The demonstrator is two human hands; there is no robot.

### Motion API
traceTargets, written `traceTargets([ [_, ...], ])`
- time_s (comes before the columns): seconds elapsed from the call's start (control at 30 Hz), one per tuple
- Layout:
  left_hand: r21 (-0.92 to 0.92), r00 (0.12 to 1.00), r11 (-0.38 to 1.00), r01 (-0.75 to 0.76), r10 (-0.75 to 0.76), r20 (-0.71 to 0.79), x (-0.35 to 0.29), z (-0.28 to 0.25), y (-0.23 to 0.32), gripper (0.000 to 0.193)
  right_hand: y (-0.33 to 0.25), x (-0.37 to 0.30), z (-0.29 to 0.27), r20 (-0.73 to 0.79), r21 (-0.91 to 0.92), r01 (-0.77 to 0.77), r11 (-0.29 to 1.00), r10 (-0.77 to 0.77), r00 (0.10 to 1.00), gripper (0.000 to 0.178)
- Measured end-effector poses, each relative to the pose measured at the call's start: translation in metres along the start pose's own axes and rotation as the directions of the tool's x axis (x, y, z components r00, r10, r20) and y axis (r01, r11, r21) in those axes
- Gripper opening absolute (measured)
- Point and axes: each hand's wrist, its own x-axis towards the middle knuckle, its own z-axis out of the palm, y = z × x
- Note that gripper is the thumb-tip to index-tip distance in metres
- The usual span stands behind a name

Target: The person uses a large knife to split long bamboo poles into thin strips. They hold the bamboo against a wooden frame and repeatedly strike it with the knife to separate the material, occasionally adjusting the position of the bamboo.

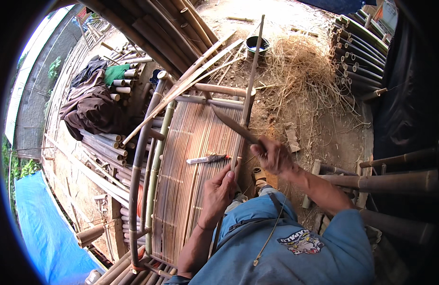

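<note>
Table (174, 166): bamboo frame with a slatted top, running from upper centre to lower centre of the frame, left of the person.
Blue sheet (44, 228): spread at lower left.
Pole stack (357, 57): bamboo with cut ends facing left, upper right.
Fibre heap (302, 66): pale, tangled shavings on the ground, left of that stack.
Brown cloth (93, 104): crumpled over more bamboo, upper left.
Thin strip (252, 76): rises from the left hand at centre to the top of the frame, along the table's right edge.
Split lengths (184, 88): pale bamboo, leaning diagonally across the table's upper left corner.
Bucket (263, 52): dark, top centre, partly behind the strip.
Left hand (218, 192): below centre, fingers and thumb pinching the strip.
Right hand (275, 156): right of centre, fingers wrapped around the handle of the large knife.
Large knife (233, 124): dark curved blade pointing up-left, crossing the strip; contact cannot be told.
Small knife (207, 159): pale blade, dark wrapped handle, lying on the slats near the left hand.
</note>
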Motion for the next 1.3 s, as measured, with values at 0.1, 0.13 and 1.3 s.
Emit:
traceTargets([
  [0.1, -0.011, 0.999, 1.000, 0.029, -0.029, 0.020, -0.002, 0.001, -0.004, 0.038, -0.005, -0.008, -0.001, 0.026, -0.095, 0.406, 0.909, -0.406, 0.914, 0.059],
  [0.13, 0.001, 0.999, 1.000, 0.029, -0.029, 0.039, -0.007, 0.003, 0.000, 0.038, 0.020, -0.007, 0.007, 0.079, -0.238, 0.428, 0.872, -0.422, 0.903, 0.060],
  [1.3, 0.073, 0.984, 0.982, 0.172, -0.175, 0.033, -0.145, -0.098, -0.072, 0.044, 0.215, 0.096, -0.197, -0.457, -0.232, -0.437, 0.869, 0.299, 0.838, 0.073],
])
